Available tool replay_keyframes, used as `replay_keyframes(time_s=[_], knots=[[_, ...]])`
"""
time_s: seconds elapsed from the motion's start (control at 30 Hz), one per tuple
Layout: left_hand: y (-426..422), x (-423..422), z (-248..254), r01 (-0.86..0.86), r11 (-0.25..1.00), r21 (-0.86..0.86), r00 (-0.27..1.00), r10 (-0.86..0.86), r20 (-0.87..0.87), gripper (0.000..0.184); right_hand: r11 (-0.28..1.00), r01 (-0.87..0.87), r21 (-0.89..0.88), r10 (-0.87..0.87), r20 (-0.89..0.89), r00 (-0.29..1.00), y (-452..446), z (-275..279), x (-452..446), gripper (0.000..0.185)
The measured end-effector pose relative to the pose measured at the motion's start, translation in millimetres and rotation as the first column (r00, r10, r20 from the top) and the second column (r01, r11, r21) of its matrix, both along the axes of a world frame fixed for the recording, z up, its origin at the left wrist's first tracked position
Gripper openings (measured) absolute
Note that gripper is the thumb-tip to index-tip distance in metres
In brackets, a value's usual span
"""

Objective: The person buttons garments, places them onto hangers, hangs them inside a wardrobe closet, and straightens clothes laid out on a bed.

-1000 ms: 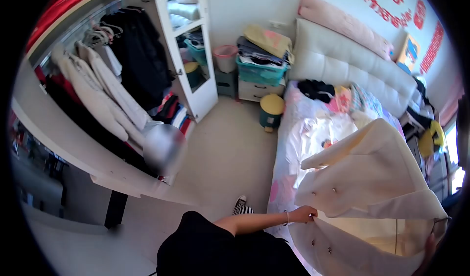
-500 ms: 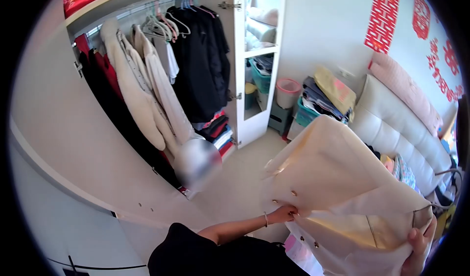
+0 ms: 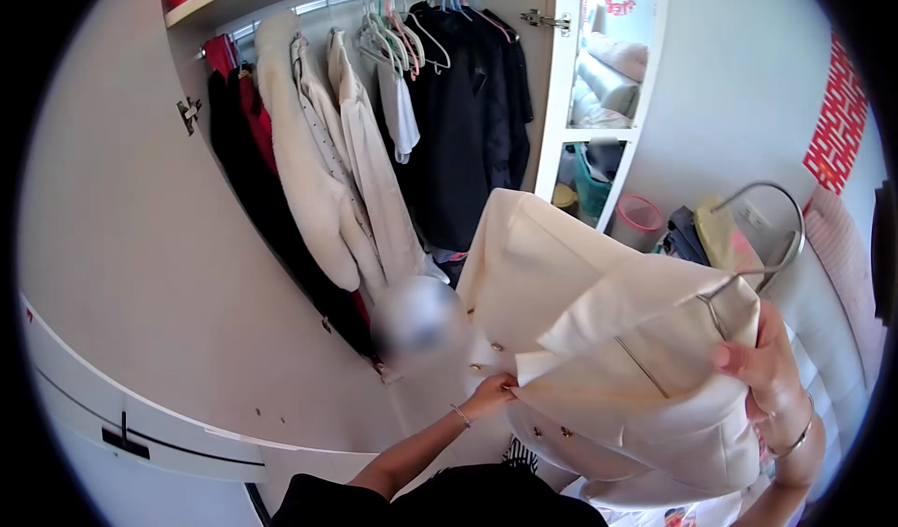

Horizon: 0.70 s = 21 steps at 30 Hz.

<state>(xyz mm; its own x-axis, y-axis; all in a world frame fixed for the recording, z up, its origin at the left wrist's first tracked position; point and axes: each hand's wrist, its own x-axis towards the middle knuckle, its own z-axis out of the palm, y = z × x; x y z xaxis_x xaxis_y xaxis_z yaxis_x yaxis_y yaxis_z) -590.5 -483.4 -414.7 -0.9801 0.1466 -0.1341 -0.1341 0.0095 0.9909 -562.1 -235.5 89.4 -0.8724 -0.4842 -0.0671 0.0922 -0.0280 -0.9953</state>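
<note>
A cream coat [image 3: 599,284] with gold buttons hangs on a metal hanger [image 3: 790,246] whose hook sticks up at the right. My right hand [image 3: 772,363] grips the coat at its collar and shoulder, close under the hook. Pinched in my left hand [image 3: 492,395] is the coat's front edge, near the buttons. Behind the coat, an open wardrobe holds a rail [image 3: 327,0] with a white fluffy coat [image 3: 304,172], black clothes [image 3: 458,125] and several bare hangers [image 3: 398,41].
The wardrobe's mirrored door [image 3: 608,59] stands open at the upper right, beside a pink-rimmed bin [image 3: 638,216]. A padded headboard [image 3: 814,312] is at the right. The other wardrobe door [image 3: 112,200] fills the left. A blurred round patch covers the wardrobe's lower edge.
The view has swung left from the bed to the wardrobe. The coat has come round with both hands, and my right hand and the hanger hook now show more fully.
</note>
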Motion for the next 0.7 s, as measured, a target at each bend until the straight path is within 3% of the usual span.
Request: replay_keyframes(time_s=[0.17, 0.43, 0.5, 0.63, 0.7], knots=[[-4, -29, 18, -0.192, 0.972, 0.135, 0.979, 0.180, 0.097, 0.015, 0.972, -0.233, -0.018, 0.231, -0.064, 0.971, 1, 2, -78, 0.059], [3, -53, 24, -0.318, 0.944, 0.083, 0.947, 0.320, -0.010, 0.010, 0.923, -0.381, -0.056, 0.367, -0.169, 0.915, -29, 7, -160, 0.058], [-1, -59, 22, -0.384, 0.859, 0.338, 0.919, 0.392, 0.046, 0.006, 0.903, -0.430, -0.012, 0.422, -0.165, 0.891, -36, 8, -174, 0.058], [-20, -70, 35, -0.430, 0.833, 0.348, 0.895, 0.445, 0.042, 0.005, 0.869, -0.491, -0.054, 0.481, -0.133, 0.866, -61, 3, -195, 0.056], [-32, -74, 55, -0.531, 0.819, 0.216, 0.842, 0.540, 0.023, 0.004, 0.864, -0.499, -0.062, 0.491, -0.112, 0.864, -75, 0, -206, 0.052]])
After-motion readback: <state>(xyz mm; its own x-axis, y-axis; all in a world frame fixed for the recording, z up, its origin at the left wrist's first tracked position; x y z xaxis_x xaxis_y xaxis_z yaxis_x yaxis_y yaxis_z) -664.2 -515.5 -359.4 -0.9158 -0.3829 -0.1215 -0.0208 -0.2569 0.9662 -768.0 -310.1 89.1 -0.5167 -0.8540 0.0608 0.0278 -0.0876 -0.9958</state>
